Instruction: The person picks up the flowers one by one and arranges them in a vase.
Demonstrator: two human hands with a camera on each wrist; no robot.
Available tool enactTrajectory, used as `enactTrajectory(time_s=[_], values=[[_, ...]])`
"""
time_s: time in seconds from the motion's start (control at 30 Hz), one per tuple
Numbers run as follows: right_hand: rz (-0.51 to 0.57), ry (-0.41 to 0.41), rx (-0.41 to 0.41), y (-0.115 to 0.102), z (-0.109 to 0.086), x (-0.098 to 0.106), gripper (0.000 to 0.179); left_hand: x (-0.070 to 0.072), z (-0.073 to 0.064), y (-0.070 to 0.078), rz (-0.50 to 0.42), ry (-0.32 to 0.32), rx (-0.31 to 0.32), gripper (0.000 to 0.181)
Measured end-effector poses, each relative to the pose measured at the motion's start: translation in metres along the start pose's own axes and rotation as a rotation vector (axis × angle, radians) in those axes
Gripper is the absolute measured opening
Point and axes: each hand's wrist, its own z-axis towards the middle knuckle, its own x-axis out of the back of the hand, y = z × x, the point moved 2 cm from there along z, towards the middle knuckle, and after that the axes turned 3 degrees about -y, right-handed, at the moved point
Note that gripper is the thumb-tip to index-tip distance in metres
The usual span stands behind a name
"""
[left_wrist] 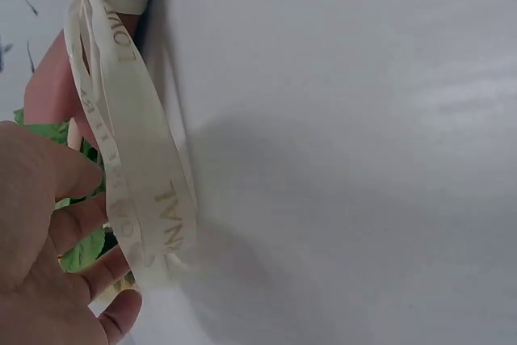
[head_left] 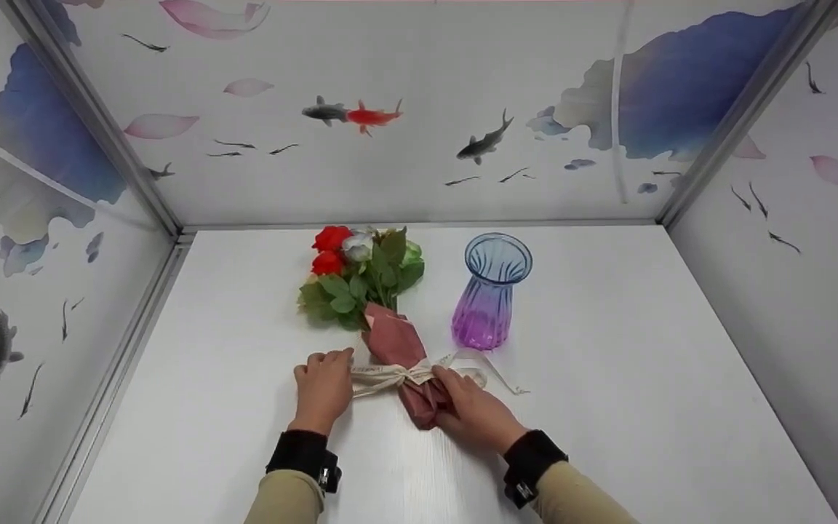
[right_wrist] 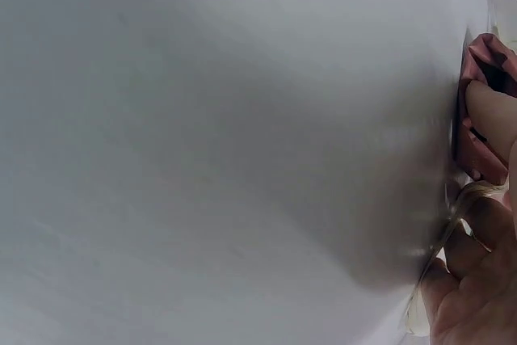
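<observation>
Right hand (head_left: 479, 413) grips bouquet wrap (head_left: 393, 338); left of it, left hand (head_left: 324, 389), fingers spread, should gently ease printed ribbon loop (left_wrist: 145, 151) flat.

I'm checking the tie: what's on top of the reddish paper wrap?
A cream ribbon knotted across the paper wrap, plus part of the right hand; paper beneath them is covered.

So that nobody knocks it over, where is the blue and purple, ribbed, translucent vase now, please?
In the head view, the vase stands right of the red-and-green flower bouquet, on the white table, beyond the bare right hand.
</observation>
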Motion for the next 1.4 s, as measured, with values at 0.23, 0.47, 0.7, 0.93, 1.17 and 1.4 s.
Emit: enactTrajectory(time_s=[0.23, 0.47, 0.7, 0.93, 1.17, 1.4], values=[[0.032, -0.048, -0.042, 0.000, -0.001, -0.001, 0.070, 0.003, -0.001, -0.013, 0.025, 0.007, -0.014, 0.012], [0.042, -0.061, -0.061, 0.002, -0.001, -0.002, 0.071, 0.018, 0.005, -0.018, -0.026, 0.116, -0.026, 0.012], [0.052, -0.086, -0.076, 0.003, -0.001, -0.001, 0.071, 0.034, 0.012, -0.016, -0.096, 0.239, -0.080, 0.012], [0.049, -0.074, -0.054, 0.003, -0.001, 0.002, 0.070, 0.044, 0.015, -0.001, -0.297, 0.219, -0.063, 0.012], [-0.069, 0.088, 0.072, 0.005, -0.003, 0.015, 0.051, 0.045, 0.020, 0.007, -0.464, 0.134, -0.029, 0.014], [-0.234, 0.437, 0.068, 0.016, -0.008, 0.031, 0.032, 0.047, 0.021, 0.006, -0.548, 0.075, -0.008, 0.016]])
